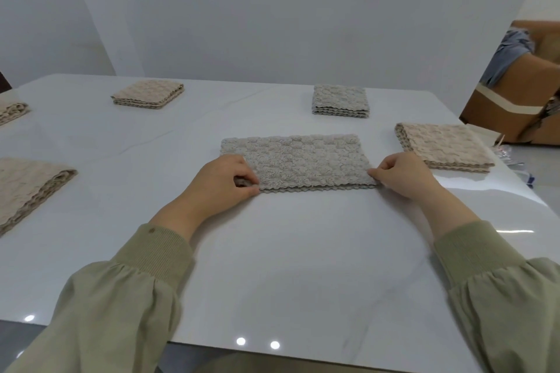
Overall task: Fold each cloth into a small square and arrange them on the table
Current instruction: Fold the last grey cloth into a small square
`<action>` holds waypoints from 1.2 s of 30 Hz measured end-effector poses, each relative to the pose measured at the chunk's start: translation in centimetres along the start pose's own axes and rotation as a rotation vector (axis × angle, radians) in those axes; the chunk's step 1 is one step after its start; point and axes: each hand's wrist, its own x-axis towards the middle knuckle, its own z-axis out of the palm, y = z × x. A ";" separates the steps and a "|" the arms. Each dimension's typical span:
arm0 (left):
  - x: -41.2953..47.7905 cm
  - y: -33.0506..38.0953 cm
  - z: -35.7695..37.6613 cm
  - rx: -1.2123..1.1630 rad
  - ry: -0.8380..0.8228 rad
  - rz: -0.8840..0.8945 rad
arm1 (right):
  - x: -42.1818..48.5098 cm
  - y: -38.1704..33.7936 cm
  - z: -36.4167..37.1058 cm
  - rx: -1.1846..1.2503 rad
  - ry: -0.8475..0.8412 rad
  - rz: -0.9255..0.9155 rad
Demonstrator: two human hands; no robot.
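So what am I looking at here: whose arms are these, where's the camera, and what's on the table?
No machine here: these are a person's bare hands in green sleeves. The picture comes from a camera worn on the person's head, looking down. The left hand and the right hand each pinch a near corner of the grey cloth, folded into a long rectangle on the white table. Around it lie folded cloths: a grey square at the back, a beige square back left, a beige cloth on the right, a second beige cloth at the left edge.
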 end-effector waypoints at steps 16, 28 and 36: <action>-0.4 -0.8 -1.8 -0.053 -0.068 -0.127 | -1.7 -2.8 4.0 -0.226 0.342 -0.646; -0.7 -0.7 -2.9 0.049 -0.098 -0.241 | -1.4 -2.9 4.8 -0.207 0.235 -0.582; 4.2 1.8 0.8 0.171 0.268 -0.120 | -0.3 -7.0 5.2 0.047 0.497 -0.542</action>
